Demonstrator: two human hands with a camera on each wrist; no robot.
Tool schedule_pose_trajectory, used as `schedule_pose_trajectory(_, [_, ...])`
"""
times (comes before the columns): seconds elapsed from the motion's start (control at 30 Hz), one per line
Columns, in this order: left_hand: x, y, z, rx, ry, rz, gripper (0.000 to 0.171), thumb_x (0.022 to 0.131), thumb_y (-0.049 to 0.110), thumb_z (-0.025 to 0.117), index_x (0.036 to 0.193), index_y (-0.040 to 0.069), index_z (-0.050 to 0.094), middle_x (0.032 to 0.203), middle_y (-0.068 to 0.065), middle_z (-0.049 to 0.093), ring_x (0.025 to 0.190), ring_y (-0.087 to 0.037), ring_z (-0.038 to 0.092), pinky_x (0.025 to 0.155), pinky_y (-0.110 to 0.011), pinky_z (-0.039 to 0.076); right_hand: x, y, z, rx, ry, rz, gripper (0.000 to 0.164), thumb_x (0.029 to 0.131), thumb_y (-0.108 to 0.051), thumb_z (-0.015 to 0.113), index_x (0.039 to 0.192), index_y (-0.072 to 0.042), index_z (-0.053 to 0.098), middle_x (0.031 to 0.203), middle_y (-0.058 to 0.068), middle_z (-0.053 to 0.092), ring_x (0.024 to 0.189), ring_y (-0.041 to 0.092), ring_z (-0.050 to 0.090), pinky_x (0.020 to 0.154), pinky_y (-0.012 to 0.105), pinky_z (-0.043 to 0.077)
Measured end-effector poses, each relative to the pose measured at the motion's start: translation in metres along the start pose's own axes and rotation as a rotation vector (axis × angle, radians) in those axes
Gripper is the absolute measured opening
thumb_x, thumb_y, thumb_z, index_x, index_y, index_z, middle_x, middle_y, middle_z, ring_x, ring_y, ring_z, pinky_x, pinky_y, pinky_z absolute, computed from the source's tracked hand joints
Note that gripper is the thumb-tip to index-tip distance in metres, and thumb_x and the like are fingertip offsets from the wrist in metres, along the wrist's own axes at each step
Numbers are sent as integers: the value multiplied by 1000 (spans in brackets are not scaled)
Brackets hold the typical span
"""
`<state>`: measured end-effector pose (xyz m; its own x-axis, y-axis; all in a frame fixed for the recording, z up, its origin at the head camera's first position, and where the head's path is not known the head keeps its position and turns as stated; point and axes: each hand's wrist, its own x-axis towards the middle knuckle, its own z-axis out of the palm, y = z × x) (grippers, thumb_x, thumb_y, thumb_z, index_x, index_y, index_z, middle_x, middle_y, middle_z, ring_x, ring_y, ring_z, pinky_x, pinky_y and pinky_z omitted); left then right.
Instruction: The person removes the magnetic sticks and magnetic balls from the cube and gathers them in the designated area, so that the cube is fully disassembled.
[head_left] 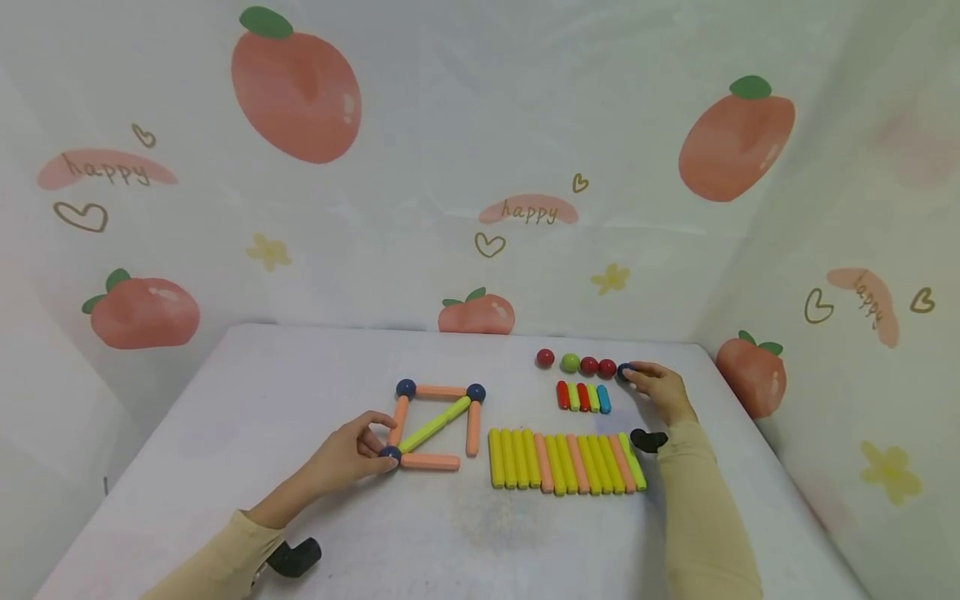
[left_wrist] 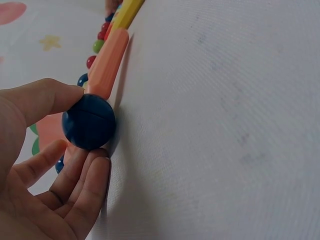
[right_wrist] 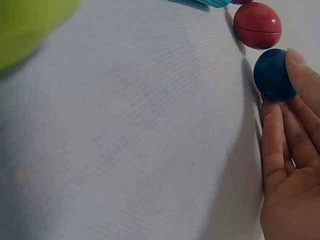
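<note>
My left hand (head_left: 347, 450) pinches a dark blue ball (left_wrist: 89, 122) between thumb and fingers at the near-left corner of a square-like frame. Salmon sticks (head_left: 441, 392) form its sides, and a yellow-green stick (head_left: 435, 425) runs diagonally across it. Two more blue balls (head_left: 406, 388) sit at the far corners. At the near right, the ends of the bottom and right sticks stand apart. My right hand (head_left: 663, 392) holds another blue ball (right_wrist: 273, 75) between thumb and fingers, at the right end of a row of balls. Beside it lies a red ball (right_wrist: 257, 26).
A long row of yellow and salmon sticks (head_left: 564, 462) lies in front of the right arm. Behind it are several short red, green and blue sticks (head_left: 583, 397). A green ball (head_left: 570, 362) and red balls (head_left: 544, 357) line the back of the white table (head_left: 300, 358).
</note>
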<state>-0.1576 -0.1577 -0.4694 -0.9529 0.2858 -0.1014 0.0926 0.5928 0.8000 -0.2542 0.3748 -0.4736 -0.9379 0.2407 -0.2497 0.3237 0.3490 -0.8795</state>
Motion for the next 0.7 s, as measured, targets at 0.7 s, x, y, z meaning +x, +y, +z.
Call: schedule_pose_trajectory(0.7, [0,0,0,-1,0,-5,54,78,18,83,125,14,57,88,-3,63,77,-12,59,63,-21,49,2,2,0,-62,-7,3,67,95,-46,62,147,-8,44,149,21,46,126,36,45,115,56,31])
